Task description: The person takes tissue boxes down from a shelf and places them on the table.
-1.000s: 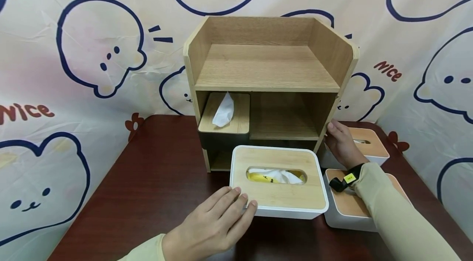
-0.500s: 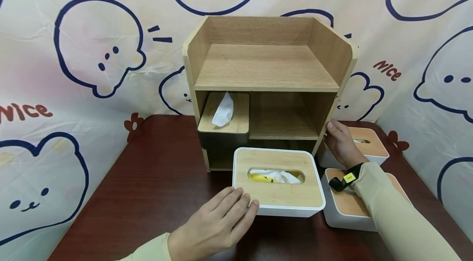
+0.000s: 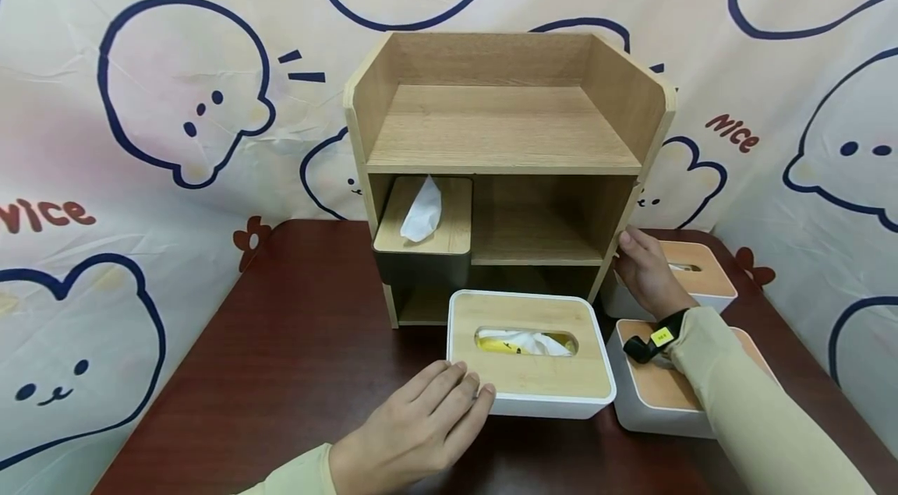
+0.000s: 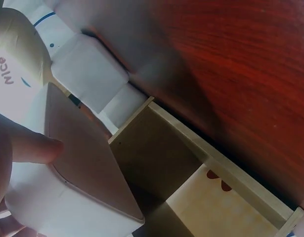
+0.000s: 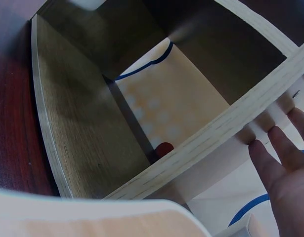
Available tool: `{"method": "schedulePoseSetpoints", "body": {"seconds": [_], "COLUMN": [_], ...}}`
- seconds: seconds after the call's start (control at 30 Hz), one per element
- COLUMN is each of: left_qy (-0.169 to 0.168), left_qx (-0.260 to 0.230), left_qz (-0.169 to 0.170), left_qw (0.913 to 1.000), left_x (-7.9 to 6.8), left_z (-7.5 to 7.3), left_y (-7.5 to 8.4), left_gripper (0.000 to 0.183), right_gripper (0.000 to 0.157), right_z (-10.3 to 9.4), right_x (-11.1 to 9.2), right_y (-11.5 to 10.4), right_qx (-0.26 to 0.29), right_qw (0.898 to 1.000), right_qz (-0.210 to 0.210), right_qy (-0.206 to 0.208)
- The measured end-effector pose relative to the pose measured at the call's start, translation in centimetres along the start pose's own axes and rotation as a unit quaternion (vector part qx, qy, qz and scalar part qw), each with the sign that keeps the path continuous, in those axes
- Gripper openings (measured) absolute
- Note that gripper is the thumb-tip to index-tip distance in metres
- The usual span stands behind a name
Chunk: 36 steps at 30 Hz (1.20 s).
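Observation:
A white tissue box (image 3: 533,382) with a pale wooden lid is held in front of the shelf by my left hand (image 3: 421,429). Fingers lie on its near left edge, and in the left wrist view the thumb (image 4: 35,148) presses its underside. White and yellow tissue shows in the lid's slot. My right hand (image 3: 648,277) touches the right side of the wooden shelf (image 3: 505,125); in the right wrist view, straight fingers (image 5: 265,165) rest on the panel's outer face. A black tissue box (image 3: 424,269) with a wooden lid and a raised tissue sits in the middle level's left part.
Two more white tissue boxes with orange-toned lids stand right of the shelf, a rear box (image 3: 701,277) and a front box (image 3: 652,421) under my right forearm. All stand on a dark red table (image 3: 281,370). A patterned cloth (image 3: 175,206) hangs behind and at the sides.
The held tissue box has dropped slightly and looks a little smaller, its left edge further right. My left hand has shifted slightly right with it. My right hand stays against the shelf.

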<state>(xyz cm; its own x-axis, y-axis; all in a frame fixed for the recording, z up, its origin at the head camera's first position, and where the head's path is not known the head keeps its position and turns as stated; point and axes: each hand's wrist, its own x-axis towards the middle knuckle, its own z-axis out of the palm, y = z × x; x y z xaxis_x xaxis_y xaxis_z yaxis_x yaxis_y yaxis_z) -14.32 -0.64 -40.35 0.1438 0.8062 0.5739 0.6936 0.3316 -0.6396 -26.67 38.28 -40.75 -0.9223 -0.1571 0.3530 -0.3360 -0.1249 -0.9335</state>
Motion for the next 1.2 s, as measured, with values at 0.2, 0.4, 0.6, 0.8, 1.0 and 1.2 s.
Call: {"method": "schedulePoseSetpoints", "body": {"seconds": [0.2,0.4,0.6,0.8,1.0,1.2], "left_qy": [-0.001,0.001,-0.002,-0.003,-0.002,-0.006], "left_qx": [0.000,-0.003,-0.006,-0.008,-0.011,-0.015], "left_qz": [-0.002,-0.004,-0.007,-0.011,-0.011,-0.006], "left_qw": [1.0000,1.0000,1.0000,0.9999,0.9999,0.9999], "left_x": [0.4,0.4,0.3,0.1,0.0,-0.2], "left_z": [-0.4,-0.2,0.0,0.3,0.5,0.7], "left_y": [-0.2,-0.1,0.0,0.2,0.3,0.5], "left_gripper": [0.030,0.029,0.028,0.028,0.028,0.029], "right_gripper": [0.053,0.051,0.050,0.050,0.050,0.049], "right_z": [0.0,0.0,-0.1,0.0,0.0,0.1], "right_x": [0.0,0.0,0.1,0.1,-0.1,-0.1], "right_y": [0.0,0.2,0.2,0.1,0.0,-0.1], "right_qx": [0.002,0.006,0.010,0.007,0.007,0.012], "right_qw": [1.000,1.000,1.000,1.000,1.000,1.000], "right_qz": [0.001,-0.008,-0.014,-0.012,-0.008,-0.008], "right_qy": [-0.001,-0.005,-0.006,-0.006,-0.003,-0.003]}}
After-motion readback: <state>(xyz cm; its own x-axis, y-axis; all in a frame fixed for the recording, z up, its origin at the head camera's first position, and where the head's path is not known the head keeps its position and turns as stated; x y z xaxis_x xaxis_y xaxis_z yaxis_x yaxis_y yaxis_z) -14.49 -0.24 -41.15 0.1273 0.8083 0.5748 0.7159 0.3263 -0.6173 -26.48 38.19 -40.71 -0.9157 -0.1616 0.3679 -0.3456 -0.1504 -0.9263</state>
